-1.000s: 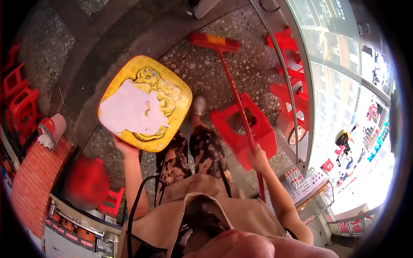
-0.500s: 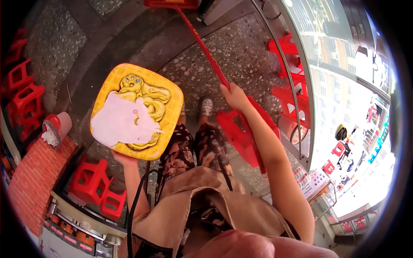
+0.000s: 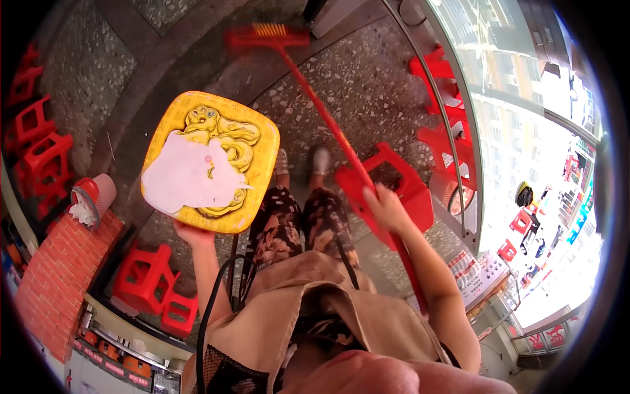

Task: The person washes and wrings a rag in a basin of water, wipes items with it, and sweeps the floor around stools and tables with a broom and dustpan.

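wearing a tan apron [image 3: 387, 331] over dark patterned trousers [image 3: 325, 220]. just past the lap, to the left, holding a yellow panel [image 3: 254, 148] at its near edge with the left hand [image 3: 195, 232]; cannot tell how tightly, with those fingers partly hidden beneath. on it, can see a raised yellow design, half covered by a pale patch [image 3: 187, 174]. to the right, gripping a red broom [image 3: 325, 115] partway along its handle with the right hand [image 3: 386, 207], fingers clamped round the shaft. slanting it forward and leftward, with its bristled head blurred, well beyond the panel. below the handle, can make out a red stool [image 3: 415, 207]; on the speckled floor [image 3: 367, 72], pale shoes [image 3: 321, 161]. leftward, can see a pink bin [image 3: 105, 189]; far right, past glass [image 3: 505, 131], a bright street [image 3: 558, 217].
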The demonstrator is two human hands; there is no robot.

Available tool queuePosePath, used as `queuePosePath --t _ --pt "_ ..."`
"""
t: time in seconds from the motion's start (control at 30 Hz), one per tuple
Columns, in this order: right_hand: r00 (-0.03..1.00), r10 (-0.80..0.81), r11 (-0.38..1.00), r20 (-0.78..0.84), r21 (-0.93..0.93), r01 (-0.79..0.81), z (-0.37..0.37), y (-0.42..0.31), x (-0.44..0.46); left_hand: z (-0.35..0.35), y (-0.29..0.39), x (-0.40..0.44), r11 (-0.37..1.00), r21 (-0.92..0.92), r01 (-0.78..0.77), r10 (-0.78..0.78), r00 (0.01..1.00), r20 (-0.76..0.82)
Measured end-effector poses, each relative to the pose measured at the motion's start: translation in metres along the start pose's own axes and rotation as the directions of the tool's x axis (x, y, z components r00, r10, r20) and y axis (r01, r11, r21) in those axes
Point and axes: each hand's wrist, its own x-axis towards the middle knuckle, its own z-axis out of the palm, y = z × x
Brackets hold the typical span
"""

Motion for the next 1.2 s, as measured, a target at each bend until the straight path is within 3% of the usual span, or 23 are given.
queuePosePath --t 0.07,0.13,0.17,0.2,0.23,0.27,0.4,0.47,0.57,0.63,0.7,0.73,0.77,0.83,0.9,0.97,1.07,1.13,1.17,1.2 --pt "0.999 0.04 0.999 -0.035 0.006 -0.04 0.003 -0.013 0.056 0.018 -0.005 -0.009 0.999 0.038 -0.015 0.018 0.997 -0.076" --pt "0.997 -0.012 0.981 -0.081 0.191 0.027 0.045 0.018 0.121 0.019 -0.005 -0.01 0.999 0.051 -0.017 0.02 0.997 -0.069" --pt "0.997 -0.018 0.98 -0.079 0.196 0.033 0.044 0.002 0.126 0.021 -0.006 -0.011 0.998 0.055 -0.015 0.018 0.998 -0.059" --pt "0.969 0.124 0.83 0.212 0.513 -0.218 0.041 -0.017 0.129 0.021 -0.004 -0.012 0.998 0.055 -0.022 0.025 0.998 -0.058" --pt "0.844 0.145 0.541 0.516 0.674 -0.504 0.031 -0.034 0.125 0.024 -0.003 -0.016 0.997 0.065 -0.034 0.037 0.998 -0.051" --pt "0.856 0.141 0.519 0.497 0.699 -0.492 0.022 -0.045 0.106 0.025 -0.001 -0.018 0.996 0.076 -0.043 0.046 0.998 -0.043" --pt "0.857 0.109 0.597 0.504 0.656 -0.462 -0.011 -0.013 0.055 0.004 0.002 -0.018 0.996 0.052 -0.073 0.073 0.997 0.015" --pt "0.92 0.2 0.677 0.338 0.63 -0.379 -0.011 -0.02 0.038 0.019 -0.001 -0.03 0.997 0.05 -0.066 0.068 0.997 -0.035" --pt "0.926 0.224 0.722 0.305 0.586 -0.368 0.018 -0.03 0.071 0.023 -0.007 -0.029 0.996 0.051 -0.071 0.074 0.996 -0.05" --pt "0.881 0.191 0.566 0.433 0.685 -0.459 0.037 -0.049 0.106 0.025 -0.009 -0.032 0.995 0.048 -0.092 0.093 0.995 -0.03" --pt "0.935 0.118 0.841 0.333 0.468 -0.273 0.058 -0.045 0.111 0.036 -0.01 -0.038 0.996 0.052 -0.074 0.077 0.996 -0.048" --pt "0.986 0.017 0.888 0.167 0.451 -0.092 0.077 -0.011 0.115 0.021 -0.009 -0.032 0.996 0.051 -0.071 0.071 0.997 0.007" --pt "0.985 0.017 0.887 0.17 0.452 -0.093 0.07 0.003 0.105 0.016 -0.01 -0.031 0.996 0.053 -0.073 0.072 0.997 0.004" --pt "0.994 -0.013 0.976 0.106 0.217 -0.011 0.065 0.02 0.075 0.011 -0.008 -0.029 0.998 0.027 -0.064 0.062 0.995 0.079" --pt "0.998 0.008 0.994 0.06 0.109 -0.014 0.078 0.034 0.048 0.013 -0.005 -0.032 0.997 0.023 -0.068 0.067 0.995 0.07" --pt "0.995 0.093 0.988 0.038 0.118 -0.097 0.085 0.025 0.029 0.015 -0.005 -0.033 0.996 0.031 -0.088 0.086 0.995 0.048" --pt "0.992 0.121 0.988 -0.02 0.095 -0.118 0.121 0.037 0.064 0.016 -0.01 -0.036 0.992 0.042 -0.123 0.123 0.992 -0.003" --pt "0.981 0.196 0.938 0.005 0.291 -0.189 0.148 0.031 0.112 0.009 -0.01 -0.03 0.993 0.029 -0.113 0.112 0.993 0.021" --pt "0.986 0.153 0.957 0.063 0.237 -0.164 0.15 0.015 0.124 0.01 -0.011 -0.03 0.995 0.018 -0.095 0.094 0.995 0.046" --pt "0.997 0.081 0.984 -0.009 0.157 -0.079 0.171 0.025 0.134 0.011 -0.012 -0.03 0.995 0.019 -0.099 0.098 0.994 0.044"
